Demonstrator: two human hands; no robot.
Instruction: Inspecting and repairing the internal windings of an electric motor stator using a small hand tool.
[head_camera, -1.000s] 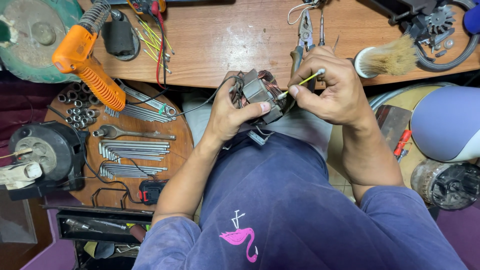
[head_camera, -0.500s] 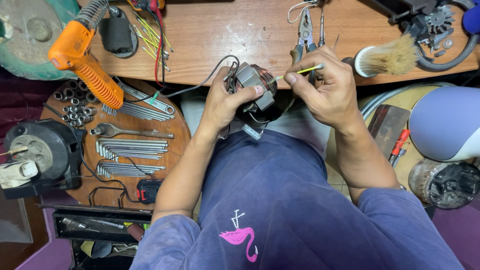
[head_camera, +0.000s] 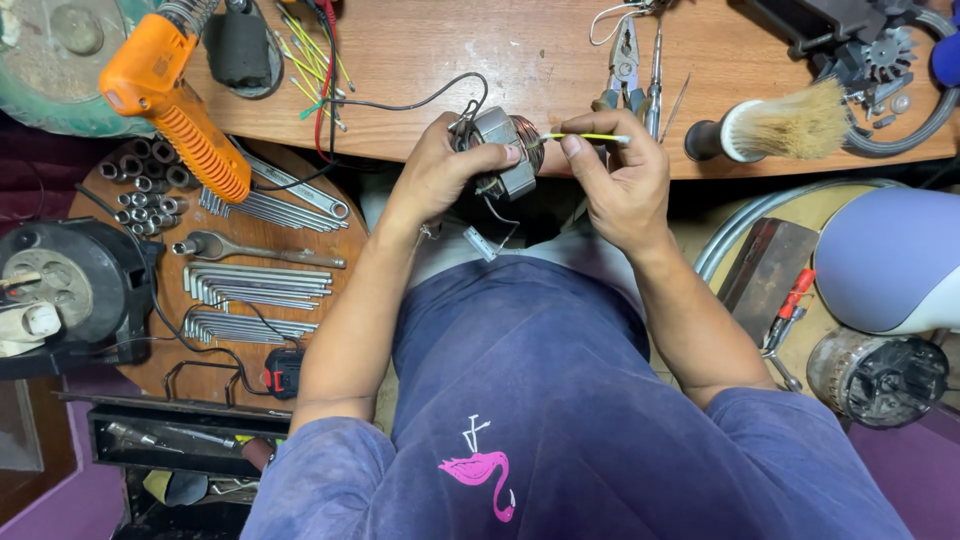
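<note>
Head view: left hand (head_camera: 435, 180) clasps the motor stator (head_camera: 503, 150) steady while right hand (head_camera: 620, 180) pinches the yellow sleeve (head_camera: 590, 137); feeding it straight beside the winding looks wisest.

Bare desk (head_camera: 520, 50) lies open at twelve o'clock of the motor stator (head_camera: 500, 150). At one o'clock the pliers (head_camera: 625, 60) and screwdriver (head_camera: 655, 70) crowd close; at three the brush (head_camera: 780, 130) blocks. At ten, loose wires (head_camera: 320, 70) and the orange heat gun (head_camera: 170, 95) bar the way.
</note>
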